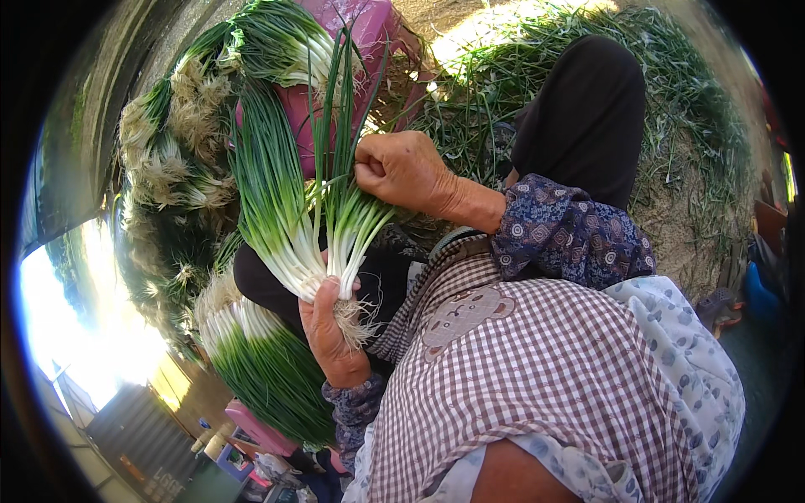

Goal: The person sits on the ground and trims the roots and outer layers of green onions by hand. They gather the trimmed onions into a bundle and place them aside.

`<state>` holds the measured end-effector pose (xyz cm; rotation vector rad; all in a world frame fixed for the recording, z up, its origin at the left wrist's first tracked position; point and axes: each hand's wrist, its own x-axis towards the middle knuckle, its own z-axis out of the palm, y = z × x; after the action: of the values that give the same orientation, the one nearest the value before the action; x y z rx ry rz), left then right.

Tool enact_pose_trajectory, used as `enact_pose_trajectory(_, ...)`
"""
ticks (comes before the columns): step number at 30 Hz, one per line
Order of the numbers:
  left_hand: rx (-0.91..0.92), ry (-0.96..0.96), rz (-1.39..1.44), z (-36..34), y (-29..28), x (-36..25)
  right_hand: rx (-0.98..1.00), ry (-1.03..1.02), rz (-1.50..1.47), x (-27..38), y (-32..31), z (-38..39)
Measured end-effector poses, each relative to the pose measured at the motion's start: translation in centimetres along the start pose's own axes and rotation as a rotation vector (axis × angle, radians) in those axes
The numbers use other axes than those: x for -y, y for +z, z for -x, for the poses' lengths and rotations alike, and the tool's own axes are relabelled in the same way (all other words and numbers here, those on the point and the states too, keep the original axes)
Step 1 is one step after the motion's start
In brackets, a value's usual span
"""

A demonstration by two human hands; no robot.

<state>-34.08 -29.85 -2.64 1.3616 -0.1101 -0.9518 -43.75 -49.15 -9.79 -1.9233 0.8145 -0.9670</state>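
I see the left hand [334, 335] at seven o'clock with its fingers grasping a bunch of spring onions [283, 222], thumb laid across the smooth white stems just above wiry, tangled roots [355, 324]. The bunch sits at ten o'clock, its glossy, tube-shaped leaves fanning upward. At twelve, the right hand [408, 172] is clenched in a fist against the leaves; I cannot tell whether any are caught inside.

Just short of twelve I have a smooth pink stool [373, 29], with another bunch [281, 40] lying across it. Shaggy straw-coloured roots cover a pile [172, 159] towards ten o'clock; a thick, neat bundle [264, 369] lies at eight. Loose, stringy green cuttings [671, 71] spread around two.

At four to five, a checked cloth apron [520, 377] carries a soft-looking bear-shaped patch [470, 320]. Pale marks show low on a ribbed panel [138, 432] near eight, too small for me to read.
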Motion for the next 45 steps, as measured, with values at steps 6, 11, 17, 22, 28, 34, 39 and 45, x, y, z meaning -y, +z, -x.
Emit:
enact_pose_trajectory(6, -0.089, 0.018, -0.003, 1.0, 1.1, -1.8, -0.583, 0.487, -0.07, -12.3, -5.7, -3.1)
enact_pose_trajectory(11, -0.092, 0.123, -0.124, -0.1, -1.0, -5.7, -0.65, 0.941, -0.485, -15.6, -6.5, -2.7)
enact_pose_trajectory(17, -0.238, 0.48, -0.441, -2.7, -3.1, -20.7, 0.242, 0.503, 0.505, -11.2, -4.9, -1.6)
enact_pose_trajectory(22, -0.229, 0.679, -0.913, -5.9, -5.3, -33.3, 0.299, 0.306, 0.633, -8.8, -3.8, 0.1)
enact_pose_trajectory(28, -0.161, 0.694, -1.111, -10.4, 0.7, -28.5, 0.443, 0.259, -0.075, -2.7, -4.1, -1.6)
enact_pose_trajectory(34, 0.14, 0.719, -1.181, -10.1, 6.2, -11.0, 0.508, 0.654, -0.98, 3.8, -2.5, -3.7)
enact_pose_trajectory(39, 0.236, 0.789, -1.228, -6.9, 7.3, -1.8, 0.404, 0.493, -0.971, 2.4, -1.2, -2.4)
enact_pose_trajectory(45, 0.304, 0.114, -0.239, -5.7, 3.4, -2.8, 0.458, 0.677, -1.175, 2.4, -3.0, -0.6)
